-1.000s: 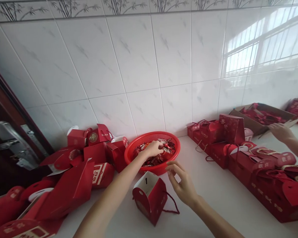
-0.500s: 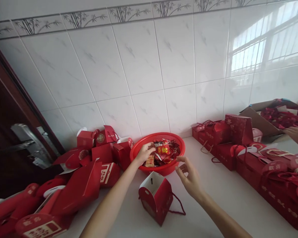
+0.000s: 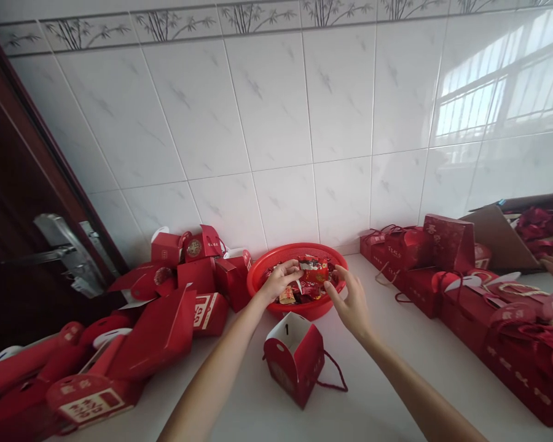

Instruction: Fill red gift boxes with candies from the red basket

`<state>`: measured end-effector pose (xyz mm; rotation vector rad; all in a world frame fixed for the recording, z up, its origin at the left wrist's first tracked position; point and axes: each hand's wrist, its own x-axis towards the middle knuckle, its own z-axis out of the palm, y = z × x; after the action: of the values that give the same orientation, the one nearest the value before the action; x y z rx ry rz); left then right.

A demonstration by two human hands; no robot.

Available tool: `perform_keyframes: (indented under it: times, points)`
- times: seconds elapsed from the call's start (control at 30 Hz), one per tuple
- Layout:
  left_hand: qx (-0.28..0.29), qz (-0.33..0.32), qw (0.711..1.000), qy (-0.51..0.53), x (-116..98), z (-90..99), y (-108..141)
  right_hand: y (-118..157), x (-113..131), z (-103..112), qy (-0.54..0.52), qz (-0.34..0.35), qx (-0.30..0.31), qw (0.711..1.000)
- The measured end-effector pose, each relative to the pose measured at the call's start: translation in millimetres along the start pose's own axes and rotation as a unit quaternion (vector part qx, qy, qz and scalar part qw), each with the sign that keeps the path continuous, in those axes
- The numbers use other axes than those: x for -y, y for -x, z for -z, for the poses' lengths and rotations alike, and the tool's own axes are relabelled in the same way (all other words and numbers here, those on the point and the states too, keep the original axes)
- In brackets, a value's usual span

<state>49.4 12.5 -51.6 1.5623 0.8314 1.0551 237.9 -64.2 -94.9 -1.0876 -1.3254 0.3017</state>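
A red plastic basket near the wall holds several wrapped sweets. Over it, my left hand pinches a red and silver candy packet by its left end. My right hand is at the basket's right side, its thumb and fingers apart beside the packet's right end, with nothing seen between them. In front of the basket stands an open red gift box with a white inside and a red cord handle on its right.
Several red boxes lie piled on the left, by a dark door with a metal handle. Closed red boxes line the right. Behind them sits a cardboard carton of red items, with another person's hand beside it.
My left hand has lifted the candy packet a little. My right hand has moved in over the basket's edge, closer to the packet. The view has shifted slightly left.
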Motion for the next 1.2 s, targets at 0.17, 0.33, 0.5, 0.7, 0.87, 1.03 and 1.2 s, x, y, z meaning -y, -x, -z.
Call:
perform_keyframes:
  times: [0.17,0.33,0.5,0.7,0.87,1.03,1.2]
  points:
    - [-0.011,-0.003,1.0,0.008,0.4,0.2,1.1,-34.2,5.1,-18.0,-0.132,-0.085,0.109,0.982]
    - [-0.029,0.004,1.0,0.006,5.1,-0.4,-0.4,-53.8,8.4,-35.4,-0.292,-0.15,0.031,0.944]
    - [-0.053,0.002,0.999,0.006,8.4,2.4,-0.1,-59.0,4.2,-43.9,-0.341,-0.188,0.068,0.919]
    - [-0.047,-0.047,0.998,-0.012,7.4,2.5,2.9,-58.0,4.2,-41.0,-0.308,-0.161,0.12,0.93]
    - [-0.031,-0.062,0.997,-0.027,7.9,-0.1,5.3,-57.3,4.3,-39.6,-0.305,-0.16,0.148,0.927]
    - [-0.012,-0.05,0.999,-0.014,8.1,0.1,4.0,-58.1,1.4,-41.9,-0.321,-0.169,0.12,0.924]
    - [-0.017,-0.034,0.999,-0.018,7.9,1.5,4.3,-58.4,2.3,-43.4,-0.329,-0.18,0.113,0.92]
